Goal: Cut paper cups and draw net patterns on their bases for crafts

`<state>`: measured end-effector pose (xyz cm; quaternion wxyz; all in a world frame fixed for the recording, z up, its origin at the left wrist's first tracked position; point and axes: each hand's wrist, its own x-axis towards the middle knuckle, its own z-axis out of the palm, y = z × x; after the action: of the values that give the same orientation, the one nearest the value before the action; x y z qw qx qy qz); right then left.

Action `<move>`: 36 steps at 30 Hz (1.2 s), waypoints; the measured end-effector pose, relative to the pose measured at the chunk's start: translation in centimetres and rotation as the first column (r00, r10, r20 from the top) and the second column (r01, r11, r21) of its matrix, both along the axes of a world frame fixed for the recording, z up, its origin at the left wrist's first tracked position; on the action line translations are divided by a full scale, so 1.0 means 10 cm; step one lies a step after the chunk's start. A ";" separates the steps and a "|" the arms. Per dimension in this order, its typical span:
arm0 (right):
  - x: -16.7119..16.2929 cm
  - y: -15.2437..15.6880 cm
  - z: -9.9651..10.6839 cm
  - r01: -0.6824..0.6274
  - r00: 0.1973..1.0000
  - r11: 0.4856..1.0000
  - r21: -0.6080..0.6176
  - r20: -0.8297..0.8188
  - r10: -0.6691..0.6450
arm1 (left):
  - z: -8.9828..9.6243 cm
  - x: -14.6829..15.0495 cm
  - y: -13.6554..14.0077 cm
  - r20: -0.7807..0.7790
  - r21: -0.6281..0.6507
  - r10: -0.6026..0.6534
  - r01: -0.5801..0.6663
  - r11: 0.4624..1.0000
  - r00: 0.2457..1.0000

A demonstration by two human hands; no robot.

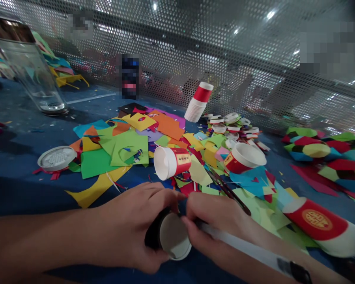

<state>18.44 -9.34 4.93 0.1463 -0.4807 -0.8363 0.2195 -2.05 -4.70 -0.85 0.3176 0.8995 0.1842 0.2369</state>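
My left hand [142, 225] is wrapped round a small paper cup [175, 236] tipped on its side, its pale round end turned toward me. The cup's side looks dark, and most of it is hidden by my fingers. Close by on the right, my right hand [219, 225] grips a long pale tool [248, 248] with a black end, either a pen or a craft knife. Its working tip is hidden beside the cup. Beyond my hands a red and white paper cup [173, 162] lies on its side among coloured paper scraps [130, 146].
A glass bottle [41, 79] stands at the left near a cut white ring [56, 157]. Scissors [229, 191] lie past my right hand. More cups [245, 157], a cup stack [198, 101], a larger stack [325, 225] and paper balls [316, 148] occupy the right. A perforated screen [165, 51] rises behind.
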 end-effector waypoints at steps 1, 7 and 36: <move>0.00 0.00 -0.03 0.003 1.000 1.000 -0.003 -0.021 -0.003 | 0.00 0.00 0.00 -0.012 -0.005 0.006 -0.006 1.000 1.000; 0.03 -0.02 -0.17 0.008 0.992 1.000 0.001 -0.130 -0.008 | -0.01 -0.01 0.01 -0.075 -0.008 0.026 -0.026 1.000 0.997; 0.02 0.04 0.28 -0.029 0.947 0.973 -0.229 0.305 0.100 | 0.00 0.01 0.01 -0.022 0.176 0.017 -0.013 0.984 1.000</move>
<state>18.62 -8.93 7.69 -0.0505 -0.4948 -0.8346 0.2369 -1.98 -4.59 -0.81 0.2330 0.9254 0.1730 0.2438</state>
